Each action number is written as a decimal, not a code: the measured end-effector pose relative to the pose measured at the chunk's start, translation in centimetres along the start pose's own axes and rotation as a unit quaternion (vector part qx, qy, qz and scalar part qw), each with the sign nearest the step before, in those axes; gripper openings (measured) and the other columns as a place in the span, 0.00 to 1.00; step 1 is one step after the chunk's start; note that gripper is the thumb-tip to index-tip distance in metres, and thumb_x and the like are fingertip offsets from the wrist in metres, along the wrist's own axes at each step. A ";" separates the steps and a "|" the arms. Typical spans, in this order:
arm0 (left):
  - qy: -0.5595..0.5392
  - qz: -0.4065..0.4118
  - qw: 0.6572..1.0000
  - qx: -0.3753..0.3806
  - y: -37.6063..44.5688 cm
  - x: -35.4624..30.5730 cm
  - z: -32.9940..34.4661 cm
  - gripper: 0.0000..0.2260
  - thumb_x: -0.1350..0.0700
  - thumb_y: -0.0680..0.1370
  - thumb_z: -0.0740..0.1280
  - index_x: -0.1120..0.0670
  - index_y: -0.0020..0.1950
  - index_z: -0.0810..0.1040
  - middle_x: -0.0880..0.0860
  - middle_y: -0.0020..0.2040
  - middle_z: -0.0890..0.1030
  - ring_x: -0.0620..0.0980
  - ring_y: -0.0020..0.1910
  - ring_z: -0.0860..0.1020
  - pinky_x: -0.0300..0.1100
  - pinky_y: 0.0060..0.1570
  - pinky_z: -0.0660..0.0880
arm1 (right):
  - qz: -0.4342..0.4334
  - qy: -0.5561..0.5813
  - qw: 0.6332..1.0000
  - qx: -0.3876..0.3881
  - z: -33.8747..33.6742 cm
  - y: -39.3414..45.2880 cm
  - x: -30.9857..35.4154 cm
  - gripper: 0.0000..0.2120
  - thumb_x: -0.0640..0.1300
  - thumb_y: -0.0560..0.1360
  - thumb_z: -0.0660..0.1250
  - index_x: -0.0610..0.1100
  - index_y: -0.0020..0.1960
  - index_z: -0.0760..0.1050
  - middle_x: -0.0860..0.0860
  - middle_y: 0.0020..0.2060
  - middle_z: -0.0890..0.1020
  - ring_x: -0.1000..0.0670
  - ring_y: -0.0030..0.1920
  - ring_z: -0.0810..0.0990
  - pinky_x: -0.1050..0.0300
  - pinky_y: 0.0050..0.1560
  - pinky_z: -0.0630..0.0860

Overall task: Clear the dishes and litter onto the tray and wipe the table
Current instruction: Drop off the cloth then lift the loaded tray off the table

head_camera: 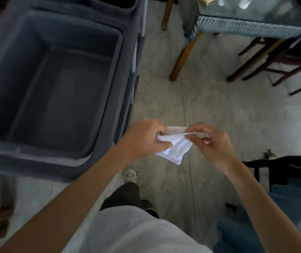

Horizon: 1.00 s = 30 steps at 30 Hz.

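A white cloth (175, 147) hangs in the air over the floor between my two hands. My left hand (144, 138) grips its left side with curled fingers. My right hand (213, 141) pinches its upper right edge between thumb and fingertips. A large grey tub (98, 114) sits on a grey cart at the left, and nothing shows inside it. The table (252, 28) with a glass top and a blue fringed cloth stands at the far upper right; a yellowish item (206, 0) and some blurred clear objects lie on it.
Wooden table and chair legs (184, 53) stand on the pale floor at the upper right. A dark chair (274, 167) and blue fabric (281, 216) are at the lower right. A second grey bin (113, 4) sits behind the tub. My legs and shoe (130, 176) are below.
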State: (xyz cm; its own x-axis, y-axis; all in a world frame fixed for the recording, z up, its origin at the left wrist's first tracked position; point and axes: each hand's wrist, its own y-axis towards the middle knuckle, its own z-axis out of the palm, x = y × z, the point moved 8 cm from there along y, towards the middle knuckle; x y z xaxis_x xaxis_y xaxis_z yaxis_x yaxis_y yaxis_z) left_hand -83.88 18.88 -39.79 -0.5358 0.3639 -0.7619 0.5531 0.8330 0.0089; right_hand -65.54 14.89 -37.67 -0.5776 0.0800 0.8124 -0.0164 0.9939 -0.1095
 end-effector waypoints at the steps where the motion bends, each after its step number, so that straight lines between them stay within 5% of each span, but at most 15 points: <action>1: -0.013 -0.004 1.000 -0.018 1.2 -0.1 -1.3 0.17 0.52 0.70 0.75 0.47 0.31 0.67 0.44 0.29 0.71 0.46 0.29 0.69 0.39 0.31 0.62 | -0.005 0.007 1.000 -0.002 -0.6 1.9 0.5 0.17 0.36 0.77 0.73 0.59 0.47 0.80 0.69 0.45 0.83 0.66 0.48 0.82 0.73 0.45 0.75; 6: -0.050 -0.017 0.991 -0.125 6.4 0.5 -6.9 0.08 0.55 0.75 0.75 0.51 0.45 0.75 0.45 0.38 0.77 0.46 0.36 0.75 0.32 0.37 0.67 | -0.037 0.033 0.999 0.002 -3.2 11.3 3.7 0.26 0.38 0.76 0.75 0.72 0.51 0.78 0.68 0.48 0.84 0.62 0.53 0.82 0.68 0.48 0.78; 11: -0.048 -0.064 0.978 -0.194 11.1 3.0 -10.9 0.12 0.51 0.77 0.74 0.49 0.59 0.77 0.49 0.45 0.83 0.42 0.41 0.80 0.25 0.41 0.70 | -0.099 0.002 0.994 0.052 -3.4 20.4 6.1 0.18 0.35 0.79 0.71 0.60 0.55 0.79 0.72 0.49 0.83 0.69 0.50 0.80 0.73 0.49 0.74; 15: -0.061 -0.101 0.961 -0.249 15.5 5.9 -12.7 0.19 0.50 0.77 0.73 0.46 0.65 0.73 0.48 0.44 0.83 0.46 0.39 0.82 0.42 0.42 0.79 | -0.150 0.004 0.986 0.078 -3.2 27.7 6.6 0.16 0.38 0.81 0.69 0.61 0.56 0.79 0.62 0.49 0.84 0.65 0.49 0.81 0.69 0.49 0.76; 20: -0.089 -0.154 0.931 -0.318 21.8 9.1 -14.0 0.13 0.52 0.77 0.73 0.51 0.60 0.79 0.47 0.48 0.85 0.46 0.45 0.83 0.50 0.45 0.80 | -0.188 0.019 0.967 0.169 -2.7 38.8 4.4 0.08 0.46 0.82 0.68 0.56 0.59 0.81 0.59 0.50 0.84 0.51 0.53 0.84 0.48 0.55 0.82; 25: -0.099 -0.233 0.883 -0.396 28.3 9.9 -15.5 0.10 0.53 0.76 0.75 0.53 0.56 0.81 0.47 0.47 0.85 0.44 0.45 0.83 0.50 0.46 0.81 | -0.257 -0.008 0.941 0.222 -4.4 48.0 6.7 0.13 0.40 0.83 0.66 0.58 0.59 0.78 0.67 0.53 0.82 0.65 0.52 0.81 0.70 0.51 0.76; 30: -0.091 -0.282 0.852 -0.431 33.7 11.3 -18.8 0.06 0.53 0.77 0.73 0.51 0.53 0.81 0.46 0.47 0.85 0.44 0.45 0.84 0.50 0.48 0.82 | -0.280 -0.005 0.923 0.264 -4.7 56.3 9.5 0.09 0.42 0.83 0.67 0.52 0.60 0.79 0.60 0.50 0.83 0.63 0.48 0.82 0.67 0.45 0.79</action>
State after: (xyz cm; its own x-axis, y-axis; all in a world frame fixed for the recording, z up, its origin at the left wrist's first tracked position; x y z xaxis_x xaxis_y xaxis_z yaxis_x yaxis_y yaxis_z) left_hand -83.25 58.90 -35.92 -0.4096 -0.2003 -0.8900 -0.4762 0.8791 0.0213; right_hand -68.13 71.97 -33.44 -0.3658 -0.4379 0.8212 -0.7077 0.7039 0.0601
